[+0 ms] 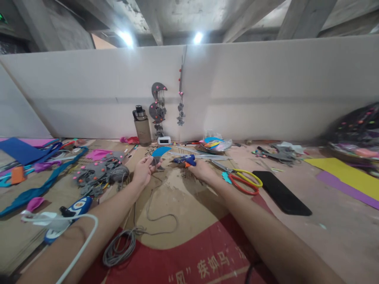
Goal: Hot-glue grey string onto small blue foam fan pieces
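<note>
My left hand pinches a small grey felt piece with a blue crescent-shaped piece above it, held over the cardboard-covered table. A grey cord trails from that piece down to a coil near me. My right hand is wrapped round a blue glue gun with an orange trigger, its nozzle pointing left toward the felt piece. Both hands are closed on what they hold.
Yellow and red scissors and a black phone lie to the right. Grey felt shapes with pink dots lie left. A water bottle, small white clock and hanging felt mobiles stand against the white partition. Coloured foam sheets lie far right.
</note>
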A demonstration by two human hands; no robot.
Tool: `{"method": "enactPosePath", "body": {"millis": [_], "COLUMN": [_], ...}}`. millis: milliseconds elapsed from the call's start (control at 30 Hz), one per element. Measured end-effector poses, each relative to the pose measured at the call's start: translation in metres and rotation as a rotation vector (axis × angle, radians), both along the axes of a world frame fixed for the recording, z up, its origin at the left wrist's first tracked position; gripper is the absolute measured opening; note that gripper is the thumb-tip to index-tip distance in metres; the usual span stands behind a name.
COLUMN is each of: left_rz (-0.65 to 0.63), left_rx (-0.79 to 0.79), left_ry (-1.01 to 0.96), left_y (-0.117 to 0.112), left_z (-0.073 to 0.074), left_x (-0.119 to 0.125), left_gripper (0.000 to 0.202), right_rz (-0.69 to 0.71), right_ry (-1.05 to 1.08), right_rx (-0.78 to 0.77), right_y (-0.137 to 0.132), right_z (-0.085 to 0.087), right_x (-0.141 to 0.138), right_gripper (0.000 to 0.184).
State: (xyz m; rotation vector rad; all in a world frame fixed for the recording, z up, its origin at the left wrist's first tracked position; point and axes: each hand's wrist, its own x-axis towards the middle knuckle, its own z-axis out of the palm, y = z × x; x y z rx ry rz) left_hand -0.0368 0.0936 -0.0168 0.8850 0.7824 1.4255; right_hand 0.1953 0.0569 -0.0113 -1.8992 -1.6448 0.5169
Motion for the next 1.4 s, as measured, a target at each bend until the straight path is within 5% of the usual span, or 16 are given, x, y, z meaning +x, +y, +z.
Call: {"method": "enactPosePath", "body": {"millis": [200, 467, 867, 1400], "left_rz": [-0.008, 0.029, 0.032, 0.033], "left_rx": [-0.005, 0.05, 0.047, 0.055], "left_ry": [-0.003, 0.033, 0.097, 0.115], "left_y": [0.0, 0.003, -0.003, -0.009], "left_z": [-0.002, -0.008, -0.008, -0.007], "left_x": [0.001, 0.004, 0.01, 0.014], "left_gripper": [0.016, 0.024, 0.026, 0.024], "right_rz": [-0.075, 0.305, 0.331, 0.321], "right_ry": [0.346, 0.689, 0.265, 0.151], "right_rx": [0.206, 0.222, 0.281, 0.264], "right_y": [-0.002, -0.03, -0.041, -0.042], "right_z": [0.007, 0.022, 0.017, 0.017], "right_x": [-0.007, -0.04, -0.047, -0.052], "right_gripper": [0.033, 0.025, 0.029, 0.024]}}
